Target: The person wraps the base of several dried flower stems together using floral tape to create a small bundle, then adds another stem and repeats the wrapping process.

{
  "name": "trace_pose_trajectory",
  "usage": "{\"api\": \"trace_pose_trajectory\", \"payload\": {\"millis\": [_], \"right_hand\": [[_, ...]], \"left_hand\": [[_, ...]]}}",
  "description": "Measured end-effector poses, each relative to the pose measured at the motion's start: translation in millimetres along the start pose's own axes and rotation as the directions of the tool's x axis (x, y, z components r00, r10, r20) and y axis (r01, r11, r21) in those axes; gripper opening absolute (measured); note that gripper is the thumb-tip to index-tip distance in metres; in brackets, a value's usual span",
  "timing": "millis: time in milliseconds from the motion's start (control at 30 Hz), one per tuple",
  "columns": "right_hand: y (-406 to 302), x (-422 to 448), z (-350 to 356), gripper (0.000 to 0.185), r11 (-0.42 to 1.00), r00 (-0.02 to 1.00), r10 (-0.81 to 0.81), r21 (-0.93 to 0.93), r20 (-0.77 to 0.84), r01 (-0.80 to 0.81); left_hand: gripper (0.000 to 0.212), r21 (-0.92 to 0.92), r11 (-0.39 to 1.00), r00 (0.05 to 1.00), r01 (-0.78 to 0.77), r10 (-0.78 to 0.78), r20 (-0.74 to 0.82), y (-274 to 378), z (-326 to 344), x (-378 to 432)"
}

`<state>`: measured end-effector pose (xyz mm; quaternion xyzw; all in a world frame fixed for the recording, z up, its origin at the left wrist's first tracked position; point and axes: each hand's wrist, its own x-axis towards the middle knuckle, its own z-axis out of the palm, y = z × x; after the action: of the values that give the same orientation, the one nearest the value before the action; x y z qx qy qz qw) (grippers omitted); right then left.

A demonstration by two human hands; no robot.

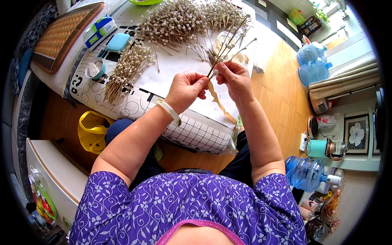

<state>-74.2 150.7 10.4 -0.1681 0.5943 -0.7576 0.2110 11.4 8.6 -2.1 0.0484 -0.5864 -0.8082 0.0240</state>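
Observation:
My left hand [191,87], with a pale bangle at the wrist, pinches the lower end of a brown branched stem [225,50] with bud tips. A strip of tan tape [221,105] hangs from that grip down over the white paper [170,70]. Close beside it, my right hand [231,75] holds a small white bud [216,71] between thumb and fingers, touching the stem. Beyond the hands lies a big heap of white-budded stems [174,23]. A smaller bundle of them [128,67] rests to the left. Behind the stem stands an open jar [223,41], partly hidden.
On the table's left are a small tub of white material [95,68], a light blue case [118,42] and a tissue pack [100,32]. A yellow bag [92,131] is below the table's near edge. Large water bottles [314,70] stand at the right.

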Motion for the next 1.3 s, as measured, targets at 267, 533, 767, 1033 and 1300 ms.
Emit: {"api": "trace_pose_trajectory", "payload": {"millis": [267,533,767,1033,1300], "right_hand": [[0,-1,0,0.016,0.998,1.0,-0.025,0.063,-0.011,0.025],[-6,-3,8,0.014,1.0,1.0,-0.021,0.014,-0.023,0.022],[-9,-2,10,0.018,1.0,1.0,-0.014,0.002,0.006,0.014],[-6,0,5,0.019,0.998,0.999,0.015,0.061,0.038,-0.017],[-7,-2,6,0.019,0.999,0.999,0.024,0.021,0.033,-0.025]], "left_hand": [[0.016,-0.09,0.994,0.994,0.06,-0.051,0.096,5,-4,-1],[0.015,-0.083,0.995,0.998,0.05,-0.046,0.049,3,-4,-2],[0.014,-0.101,0.994,0.999,0.046,-0.044,0.022,4,-6,-2],[0.014,-0.121,0.992,0.999,0.044,-0.04,0.03,4,-6,-1],[0.013,-0.091,0.994,0.998,0.054,-0.05,0.04,6,-3,-2]]}}
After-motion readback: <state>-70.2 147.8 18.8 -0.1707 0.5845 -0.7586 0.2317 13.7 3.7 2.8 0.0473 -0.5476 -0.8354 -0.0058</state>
